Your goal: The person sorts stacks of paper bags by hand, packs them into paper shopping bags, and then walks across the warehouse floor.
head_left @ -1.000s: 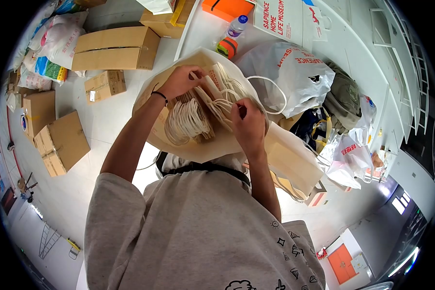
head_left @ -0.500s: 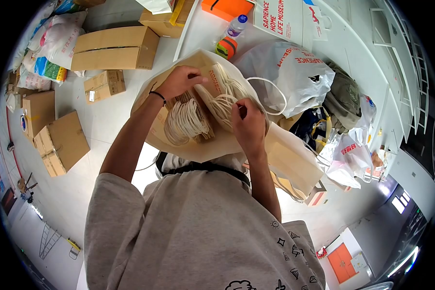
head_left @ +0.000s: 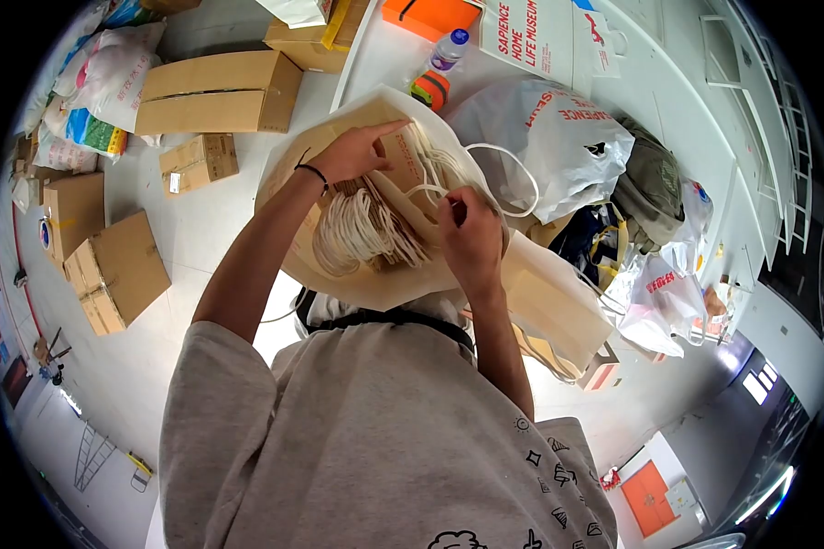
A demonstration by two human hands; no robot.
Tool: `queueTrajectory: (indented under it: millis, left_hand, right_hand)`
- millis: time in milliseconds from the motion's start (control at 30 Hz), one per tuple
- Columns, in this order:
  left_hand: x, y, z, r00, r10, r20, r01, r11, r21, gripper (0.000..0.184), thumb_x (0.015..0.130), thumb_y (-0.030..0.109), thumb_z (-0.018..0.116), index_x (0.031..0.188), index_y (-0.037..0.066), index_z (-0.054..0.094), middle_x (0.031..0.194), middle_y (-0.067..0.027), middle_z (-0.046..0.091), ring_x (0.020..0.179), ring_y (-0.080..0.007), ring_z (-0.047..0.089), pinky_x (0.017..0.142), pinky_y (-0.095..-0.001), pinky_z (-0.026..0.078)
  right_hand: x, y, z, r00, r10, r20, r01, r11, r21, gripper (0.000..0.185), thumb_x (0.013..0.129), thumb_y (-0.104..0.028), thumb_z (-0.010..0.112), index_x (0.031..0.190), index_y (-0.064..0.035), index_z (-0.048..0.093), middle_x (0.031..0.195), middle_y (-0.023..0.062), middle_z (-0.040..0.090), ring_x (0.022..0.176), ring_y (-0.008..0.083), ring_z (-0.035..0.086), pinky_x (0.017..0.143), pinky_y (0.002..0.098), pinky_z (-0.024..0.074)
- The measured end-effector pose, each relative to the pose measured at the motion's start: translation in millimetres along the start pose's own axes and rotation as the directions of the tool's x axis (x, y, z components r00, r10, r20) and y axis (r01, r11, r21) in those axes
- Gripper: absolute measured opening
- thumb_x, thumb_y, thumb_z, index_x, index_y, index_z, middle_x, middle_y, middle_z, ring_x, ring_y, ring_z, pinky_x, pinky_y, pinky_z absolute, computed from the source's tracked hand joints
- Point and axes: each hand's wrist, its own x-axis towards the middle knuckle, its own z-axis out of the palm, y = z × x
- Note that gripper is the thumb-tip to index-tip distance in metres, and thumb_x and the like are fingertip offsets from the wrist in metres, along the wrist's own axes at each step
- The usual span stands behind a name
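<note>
Head view | open paper bag (head_left: 384, 289): white cord handles (head_left: 352, 224) inside | left hand (head_left: 350, 154): index extended | right hand (head_left: 470, 233): curled, hold unclear

Brown cardboard boxes (head_left: 215, 96), capped bottle (head_left: 448, 51), orange box (head_left: 428, 16), olive-green bag (head_left: 648, 183), distant orange doors (head_left: 649, 499)

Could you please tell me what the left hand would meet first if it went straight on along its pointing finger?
The left hand would probably meet the white cord handles inside the large paper bag first, though depth is unclear.
</note>
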Motion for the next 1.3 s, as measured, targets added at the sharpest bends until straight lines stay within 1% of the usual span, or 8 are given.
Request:
queueTrajectory:
  millis: [133, 200, 400, 633, 800, 1000, 1100, 1300]
  left_hand:
    - [-9, 5, -2, 0.996, 0.07, -0.055, -0.067, 0.996, 0.05, 0.075, 0.088, 0.016, 0.081, 0.155, 0.024, 0.049, 0.096, -0.008, 0.07, 0.084, -0.0154, 0.063, 0.086, -0.0335, 0.052]
    - [-12, 4, -1, 0.989, 0.015, -0.146, -0.024, 0.998, -0.058, 0.049, 0.092, 0.02, 0.079, 0.137, 0.008, 0.064, 0.099, -0.01, 0.071, 0.087, -0.0173, 0.065, 0.089, -0.0341, 0.052]
    - [-3, -9, -2, 0.971, 0.116, -0.207, -0.131, 0.99, -0.06, 0.033, 0.097, 0.03, 0.073, 0.102, -0.002, 0.067, 0.093, -0.0114, 0.068, 0.091, -0.0175, 0.064, 0.089, -0.033, 0.051]
    - [5, -3, -4, 0.978, -0.022, -0.207, 0.007, 0.997, -0.072, 0.035, 0.097, 0.024, 0.069, 0.125, 0.003, 0.068, 0.08, -0.0144, 0.066, 0.074, -0.0209, 0.061, 0.077, -0.0361, 0.052]
    - [2, -7, 3, 0.998, 0.029, -0.047, -0.031, 0.999, -0.033, 0.062, 0.091, 0.006, 0.06, 0.151, 0.022, 0.055, 0.079, -0.0107, 0.062, 0.073, -0.0172, 0.059, 0.074, -0.0309, 0.052]
    - [2, -16, 1, 0.957, 0.216, -0.196, -0.227, 0.973, -0.034, 0.032, 0.099, 0.02, 0.068, 0.127, 0.006, 0.063, 0.084, -0.0056, 0.061, 0.08, -0.0118, 0.057, 0.08, -0.0282, 0.05]
    - [5, -13, -4, 0.99, 0.071, -0.119, -0.075, 0.997, -0.024, 0.029, 0.101, 0.027, 0.068, 0.113, 0.002, 0.062, 0.088, -0.0061, 0.068, 0.081, -0.0122, 0.063, 0.079, -0.0292, 0.052]
    - [5, -1, 0, 0.976, -0.006, -0.216, -0.013, 0.996, -0.087, 0.038, 0.099, 0.026, 0.067, 0.134, 0.009, 0.064, 0.08, -0.0118, 0.067, 0.073, -0.0237, 0.065, 0.077, -0.0369, 0.053]
  right_hand:
    - [0, 2, 0, 1.0, -0.03, -0.006, 0.03, 1.0, 0.003, 0.013, 0.094, -0.016, 0.067, 0.094, -0.0034, 0.067, 0.075, 0.0166, 0.071, 0.069, 0.0354, 0.07, 0.068, 0.0436, 0.0535]
    - [0, 1, 0, 0.999, -0.034, -0.007, 0.034, 0.999, 0.003, 0.013, 0.094, -0.016, 0.067, 0.094, -0.0033, 0.067, 0.075, 0.0168, 0.071, 0.069, 0.0358, 0.069, 0.067, 0.0438, 0.0534]
    - [0, 4, 2, 0.999, -0.032, -0.012, 0.032, 0.999, 0.013, 0.012, 0.094, -0.016, 0.067, 0.093, -0.0034, 0.066, 0.075, 0.0178, 0.07, 0.069, 0.0376, 0.069, 0.067, 0.0448, 0.0535]
    - [-1, -3, -1, 0.999, -0.028, -0.025, 0.028, 1.0, 0.0, 0.012, 0.094, -0.015, 0.067, 0.093, -0.0032, 0.066, 0.075, 0.0178, 0.07, 0.07, 0.0378, 0.069, 0.068, 0.0447, 0.0536]
    - [0, 2, 1, 0.999, -0.044, -0.024, 0.045, 0.999, 0.016, 0.011, 0.094, -0.013, 0.068, 0.093, -0.0028, 0.066, 0.076, 0.0179, 0.071, 0.07, 0.0376, 0.069, 0.068, 0.0448, 0.0537]
    - [0, 2, 2, 0.999, -0.043, -0.027, 0.044, 0.999, 0.02, 0.011, 0.094, -0.013, 0.068, 0.093, -0.0028, 0.067, 0.076, 0.0178, 0.07, 0.07, 0.0372, 0.069, 0.067, 0.0443, 0.0537]
    - [0, 2, 2, 0.999, -0.037, -0.025, 0.038, 0.999, 0.022, 0.011, 0.094, -0.014, 0.067, 0.093, -0.0028, 0.067, 0.076, 0.0178, 0.07, 0.07, 0.0368, 0.069, 0.067, 0.0439, 0.0537]
    - [-1, 0, 1, 0.999, -0.039, -0.027, 0.039, 0.999, 0.003, 0.011, 0.094, -0.014, 0.067, 0.092, -0.0028, 0.067, 0.076, 0.0177, 0.07, 0.069, 0.0358, 0.069, 0.067, 0.0433, 0.0536]
